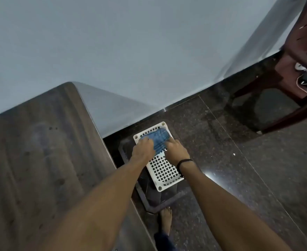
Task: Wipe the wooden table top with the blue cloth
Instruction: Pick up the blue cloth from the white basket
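The blue cloth (159,139) lies folded at the far end of a white perforated plastic rack (164,171), low beside the table. My left hand (143,149) grips the cloth's left edge with curled fingers. My right hand (175,149) holds its right side; the fingertips are hidden under the hand. The dark wooden table top (37,151) fills the left of the view, bare, with faint smudges.
The white rack sits on a dark frame (160,205) over a speckled dark stone floor (239,160). A dark red plastic chair (297,66) with a cable on it stands at the far right. A pale wall runs behind. My bare foot (166,220) is below the rack.
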